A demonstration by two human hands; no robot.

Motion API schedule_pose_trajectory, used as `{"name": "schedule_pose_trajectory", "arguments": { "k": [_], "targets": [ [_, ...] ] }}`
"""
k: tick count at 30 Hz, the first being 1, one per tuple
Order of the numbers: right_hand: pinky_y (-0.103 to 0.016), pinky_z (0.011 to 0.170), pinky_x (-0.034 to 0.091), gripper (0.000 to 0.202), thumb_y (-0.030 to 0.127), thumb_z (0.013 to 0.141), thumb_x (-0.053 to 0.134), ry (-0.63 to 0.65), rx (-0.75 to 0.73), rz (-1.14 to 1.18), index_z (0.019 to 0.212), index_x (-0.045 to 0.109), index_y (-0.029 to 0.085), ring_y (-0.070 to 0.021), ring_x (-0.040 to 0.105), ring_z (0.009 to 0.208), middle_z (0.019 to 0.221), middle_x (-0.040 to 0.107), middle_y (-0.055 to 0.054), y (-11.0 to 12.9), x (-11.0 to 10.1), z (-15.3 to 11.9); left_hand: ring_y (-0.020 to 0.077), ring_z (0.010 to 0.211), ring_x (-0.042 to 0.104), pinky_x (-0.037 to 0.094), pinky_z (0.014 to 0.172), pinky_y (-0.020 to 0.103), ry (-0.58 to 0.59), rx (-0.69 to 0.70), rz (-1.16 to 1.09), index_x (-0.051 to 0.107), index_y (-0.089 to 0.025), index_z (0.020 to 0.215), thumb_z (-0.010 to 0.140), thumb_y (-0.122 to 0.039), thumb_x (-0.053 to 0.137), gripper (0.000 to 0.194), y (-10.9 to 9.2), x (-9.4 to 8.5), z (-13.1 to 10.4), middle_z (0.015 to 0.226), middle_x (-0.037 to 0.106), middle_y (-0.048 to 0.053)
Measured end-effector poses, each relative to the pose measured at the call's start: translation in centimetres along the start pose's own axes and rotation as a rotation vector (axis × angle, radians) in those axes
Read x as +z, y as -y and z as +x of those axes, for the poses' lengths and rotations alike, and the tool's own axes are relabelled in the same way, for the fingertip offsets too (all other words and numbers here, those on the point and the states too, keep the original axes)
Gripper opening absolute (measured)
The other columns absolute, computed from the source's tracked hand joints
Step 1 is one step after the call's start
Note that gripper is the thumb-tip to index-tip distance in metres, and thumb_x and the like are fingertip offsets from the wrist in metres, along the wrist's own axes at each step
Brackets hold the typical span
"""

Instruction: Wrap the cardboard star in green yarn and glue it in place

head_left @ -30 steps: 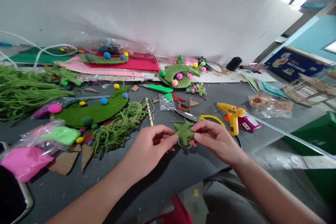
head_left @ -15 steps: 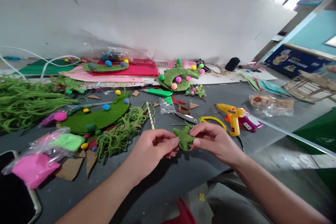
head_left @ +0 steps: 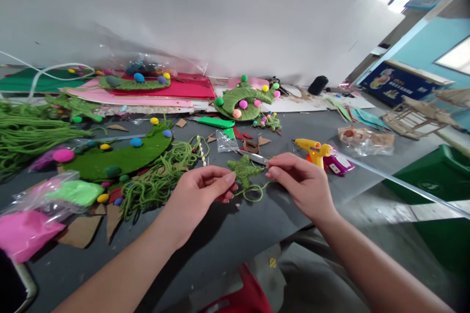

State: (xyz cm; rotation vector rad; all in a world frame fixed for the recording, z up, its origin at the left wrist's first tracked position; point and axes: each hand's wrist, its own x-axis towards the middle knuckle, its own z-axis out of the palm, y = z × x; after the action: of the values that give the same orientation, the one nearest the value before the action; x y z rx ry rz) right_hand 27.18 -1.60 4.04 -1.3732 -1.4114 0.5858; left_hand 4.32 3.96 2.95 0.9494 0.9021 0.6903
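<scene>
A small star wrapped in green yarn (head_left: 245, 170) is in front of me, over the dark table. My left hand (head_left: 209, 184) is closed, its thumb and fingers pinched at the star's left side. To the right of the star, my right hand (head_left: 295, 178) pinches the loose end of a green yarn strand (head_left: 254, 193), which loops below the star. Scissors (head_left: 253, 156) lie just behind the star, their handles hidden by my right hand. A heap of green yarn (head_left: 161, 171) lies left of my left hand.
A yellow glue gun (head_left: 316, 149) and a purple packet (head_left: 340, 162) are at the right. Behind are a green crescent with pompoms (head_left: 246, 102) and a green cutter (head_left: 216, 122). At the left are a green felt piece (head_left: 121, 159), cardboard scraps (head_left: 81, 230) and a pink bag (head_left: 29, 232).
My right hand has let go of the star and moved slightly right, now pinching the strand. A yarn loop now shows below the star. The whole view has shifted a little.
</scene>
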Motion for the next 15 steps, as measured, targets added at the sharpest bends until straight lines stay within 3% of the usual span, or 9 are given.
{"name": "schedule_pose_trajectory", "arguments": {
  "k": [4,15],
  "targets": [
    [-0.034,0.081,0.061,0.006,0.024,0.089,0.079,0.015,-0.122,-0.122,0.093,0.083,0.027,-0.0191,0.075,0.089,0.093,0.081,-0.003,0.1,0.6,-0.3,0.0089,0.068,0.065,0.054,0.068,0.022,-0.002,0.0,-0.009,0.078,-0.016,0.092,0.078,-0.045,0.09,0.033,0.1,0.2,-0.1,0.083,0.076,0.003],
    [-0.036,0.082,0.063,0.007,0.023,0.09,0.08,0.091,-0.216,-0.192,0.095,0.083,0.027,-0.0198,0.075,0.088,0.094,0.081,-0.004,-0.1,1.0,-0.2,0.0073,0.065,0.065,0.051,0.063,0.017,-0.039,0.043,0.067,0.079,-0.019,0.088,0.078,-0.042,0.09,0.028,0.3,0.0,-0.1,0.08,0.075,0.0]
  ]
}}
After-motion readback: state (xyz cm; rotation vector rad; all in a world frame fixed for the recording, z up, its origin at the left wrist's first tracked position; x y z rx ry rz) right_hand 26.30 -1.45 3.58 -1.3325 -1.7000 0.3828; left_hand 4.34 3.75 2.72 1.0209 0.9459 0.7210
